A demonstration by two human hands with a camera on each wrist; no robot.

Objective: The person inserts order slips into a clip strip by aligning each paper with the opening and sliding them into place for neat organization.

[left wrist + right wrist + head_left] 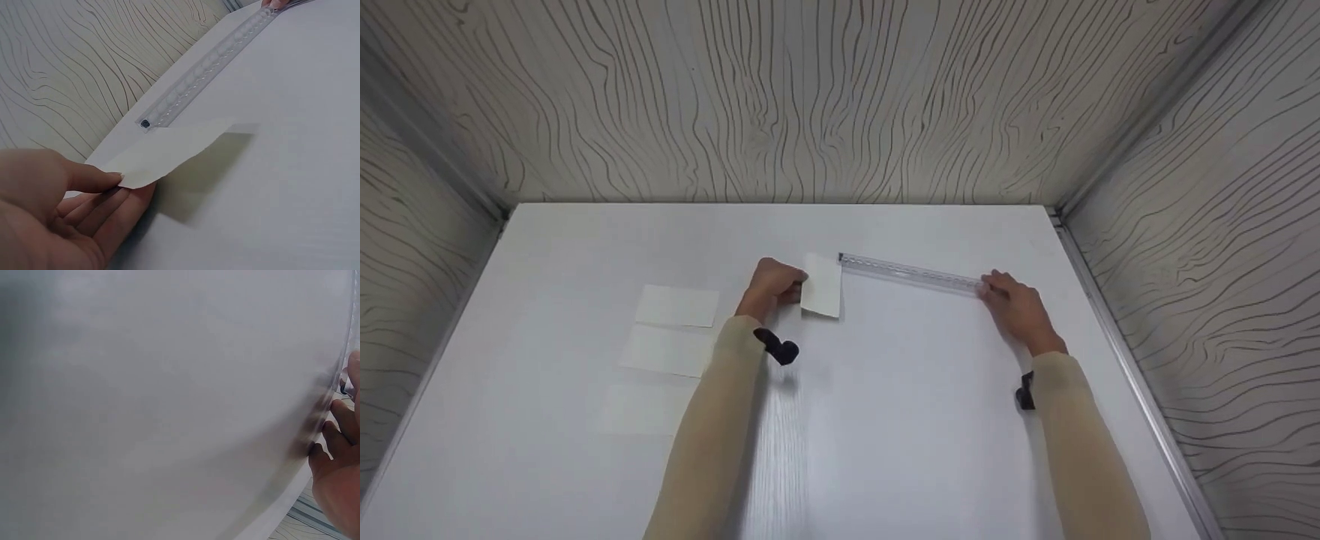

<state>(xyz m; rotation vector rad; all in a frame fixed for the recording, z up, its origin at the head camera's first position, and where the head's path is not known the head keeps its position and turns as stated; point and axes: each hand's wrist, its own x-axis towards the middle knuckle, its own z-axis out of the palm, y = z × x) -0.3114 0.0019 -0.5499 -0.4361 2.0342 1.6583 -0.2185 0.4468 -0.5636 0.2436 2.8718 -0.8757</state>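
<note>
Between thumb and fingers my left hand (776,281) pinches one edge of a small off-white paper piece (821,286). In the left wrist view this paper (169,154) tilts up from the white surface and casts a shadow under it. A clear plastic ruler (911,274) lies slanted to the right of the paper, its dark-marked end close to the paper's upper corner. My right hand (1020,307) grips the ruler's far right end with thumb and fingers. At the edge of the right wrist view, the right hand (340,450) is only partly visible.
Several off-white paper pieces, among them an upper one (677,306) and a middle one (666,349), lie in a column on the left of the white table (915,420). Wood-grain panels (780,105) stand behind and at both sides. Both sleeves carry black wrist mounts.
</note>
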